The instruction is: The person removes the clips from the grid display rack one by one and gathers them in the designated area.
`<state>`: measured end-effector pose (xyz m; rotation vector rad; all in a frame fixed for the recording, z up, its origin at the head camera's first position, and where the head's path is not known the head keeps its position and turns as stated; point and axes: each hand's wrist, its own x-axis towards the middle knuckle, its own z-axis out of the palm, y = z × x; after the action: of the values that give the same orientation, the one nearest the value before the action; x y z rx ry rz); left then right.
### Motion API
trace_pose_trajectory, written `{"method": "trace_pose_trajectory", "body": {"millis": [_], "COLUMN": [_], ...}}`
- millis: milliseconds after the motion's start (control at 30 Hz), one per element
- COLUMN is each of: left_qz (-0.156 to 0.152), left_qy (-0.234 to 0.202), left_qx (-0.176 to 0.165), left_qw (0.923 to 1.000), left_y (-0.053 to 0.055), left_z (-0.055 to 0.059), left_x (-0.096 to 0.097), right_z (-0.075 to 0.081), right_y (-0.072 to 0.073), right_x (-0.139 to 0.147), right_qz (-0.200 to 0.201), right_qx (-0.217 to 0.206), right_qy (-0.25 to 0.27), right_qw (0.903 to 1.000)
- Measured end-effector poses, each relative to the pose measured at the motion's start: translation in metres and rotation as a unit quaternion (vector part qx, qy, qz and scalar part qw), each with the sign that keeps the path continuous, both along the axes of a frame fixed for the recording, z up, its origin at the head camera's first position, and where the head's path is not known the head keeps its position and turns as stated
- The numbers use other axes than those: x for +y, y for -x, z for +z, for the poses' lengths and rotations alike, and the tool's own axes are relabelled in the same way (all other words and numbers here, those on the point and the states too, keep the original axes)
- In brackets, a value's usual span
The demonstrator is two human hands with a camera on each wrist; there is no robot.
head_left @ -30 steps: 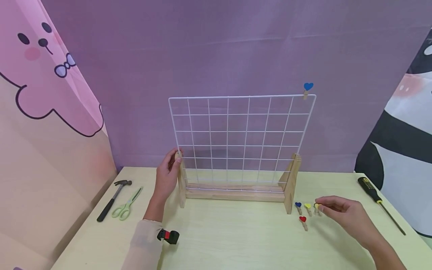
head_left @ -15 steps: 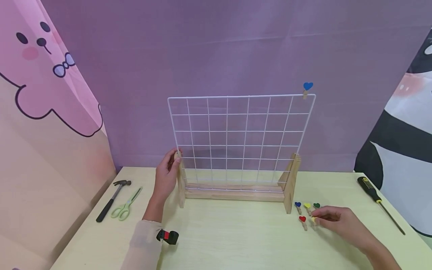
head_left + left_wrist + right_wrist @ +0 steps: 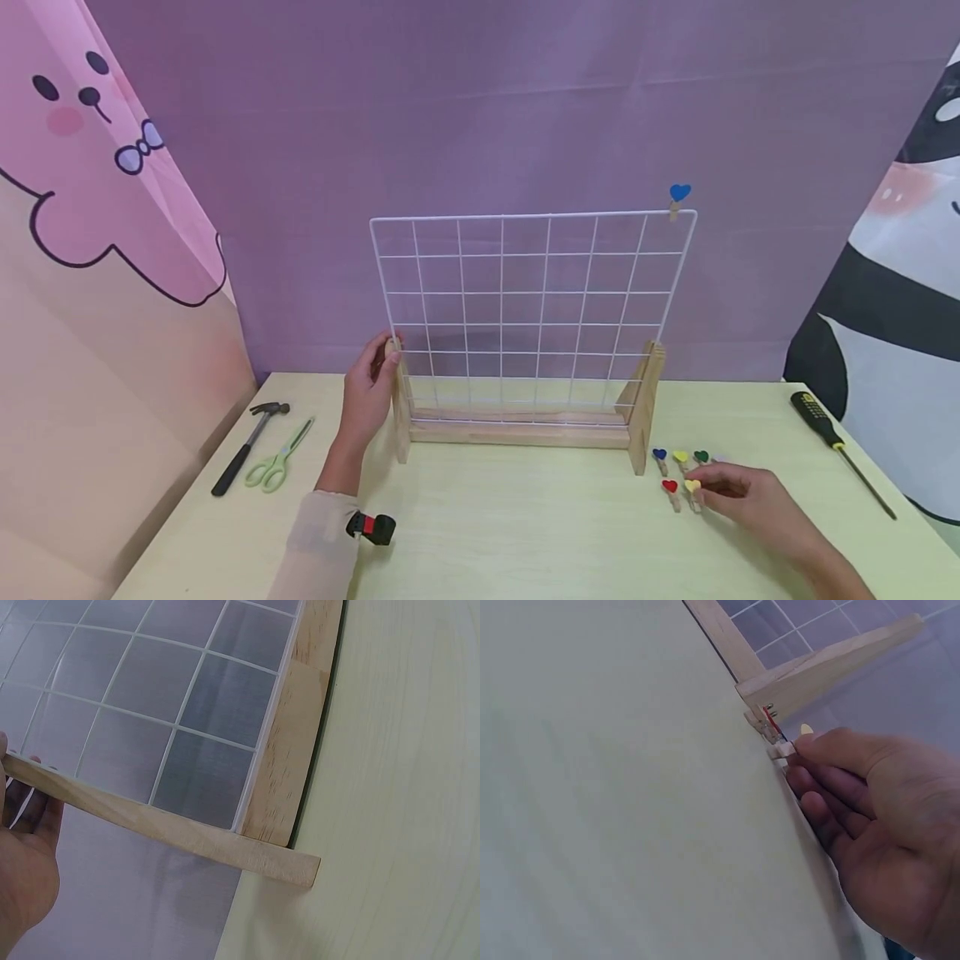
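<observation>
A white wire grid (image 3: 458, 217) stands upright in a wooden stand (image 3: 517, 436). My left hand (image 3: 362, 404) grips the stand's left upright (image 3: 172, 836), thumb in front and fingers behind. Over at the right, my right hand (image 3: 757, 504) pinches a small wooden clothespin with a pale yellow heart (image 3: 693, 486), low at the tabletop. Just left of it lies a red-heart clothespin (image 3: 670, 486). Behind these lie a dark blue-heart (image 3: 660, 454), a yellow-heart (image 3: 680, 457) and a green-heart clothespin (image 3: 701, 457). Another clothespin, bright blue-hearted (image 3: 679, 192), is clipped on the grid's top right.
A hammer (image 3: 250, 448) and green-handled scissors (image 3: 277, 460) lie at the table's left. On the right is a black and yellow screwdriver (image 3: 836, 446). Behind the table hangs a purple cloth (image 3: 480, 108). The left wrist wears a black band with a camera (image 3: 372, 527).
My right hand has brought the pale yellow-heart clothespin nearer to me, beside the red one, uncovering the green-heart clothespin. My left hand stays on the stand.
</observation>
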<state>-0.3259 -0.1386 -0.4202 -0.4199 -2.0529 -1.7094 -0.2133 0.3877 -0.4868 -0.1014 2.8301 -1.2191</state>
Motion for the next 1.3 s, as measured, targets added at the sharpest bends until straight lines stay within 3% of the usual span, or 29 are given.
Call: {"method": "trace_pose_trajectory", "body": {"millis": [267,633,1100,1300], "left_qz": [0.008,-0.003,0.005,0.009], "left_qy": [0.002,-0.005,-0.001,-0.002], "left_qx": [0.002,-0.001,0.014,0.015], "left_qw": [1.0000,1.0000,0.9999,0.9998], "left_y": [0.003,0.002,0.004,0.004], "left_z": [-0.003,-0.004,-0.006,-0.006], "left_x": [-0.001,-0.001,-0.001,0.000], "right_z": [-0.007,-0.012,-0.008,-0.001], "right_y": [-0.007,-0.007,-0.009,-0.010], "right_x": [-0.007,-0.006,-0.006,0.001], "right_qz": [-0.024,-0.019,-0.025,-0.009], "right_qx": [0.039,0.066,0.051,0.070], "right_qy": [0.009,0.007,0.010,0.010], "right_qw": [0.9989,0.9976,0.9983,0.9974]}}
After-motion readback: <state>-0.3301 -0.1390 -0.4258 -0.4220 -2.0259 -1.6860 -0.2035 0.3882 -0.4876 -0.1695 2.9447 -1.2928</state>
